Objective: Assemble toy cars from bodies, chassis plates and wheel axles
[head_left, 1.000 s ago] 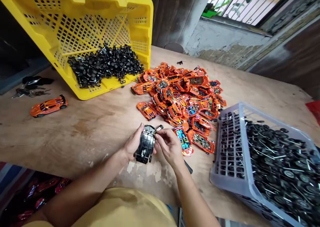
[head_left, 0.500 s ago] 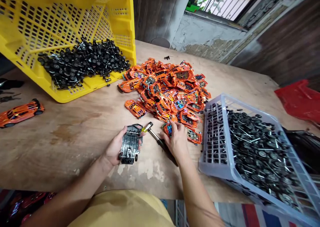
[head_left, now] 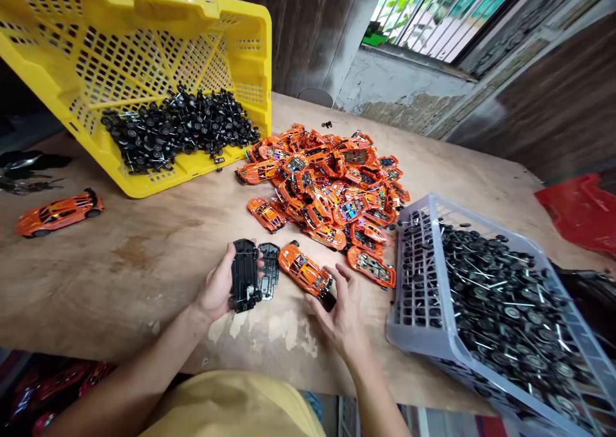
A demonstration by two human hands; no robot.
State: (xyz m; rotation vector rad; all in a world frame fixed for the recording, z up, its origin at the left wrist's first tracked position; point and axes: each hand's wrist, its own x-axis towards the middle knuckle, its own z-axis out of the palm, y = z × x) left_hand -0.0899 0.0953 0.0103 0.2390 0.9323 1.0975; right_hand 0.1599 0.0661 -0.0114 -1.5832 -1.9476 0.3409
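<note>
My left hand (head_left: pixel 219 289) is closed around a black toy car chassis (head_left: pixel 244 275), held upright over the table. A second dark chassis-like piece (head_left: pixel 269 271) shows just beyond its fingers; I cannot tell whether it is held too or lies on the table. My right hand (head_left: pixel 342 312) has thumb and fingers apart at the rear end of an orange toy car body (head_left: pixel 304 270), which sits roof up. Under that body lies a hammer, mostly hidden, its dark handle (head_left: pixel 329 302) showing by the thumb. Behind is a heap of orange car bodies (head_left: pixel 322 193).
A tipped yellow crate (head_left: pixel 266 52) holds black wheel pieces (head_left: pixel 183 129). On the right, a clear plastic basket (head_left: pixel 423 341) is full of wheels on axles (head_left: pixel 510 308). One orange car (head_left: pixel 60 212) stands at left near some keys (head_left: pixel 31 183). Red plastic (head_left: pixel 580 212) lies far right.
My right hand left the chassis, reached an orange car body at the heap's front, and that body now sits roof up over the hammer. The chassis has turned in my left hand.
</note>
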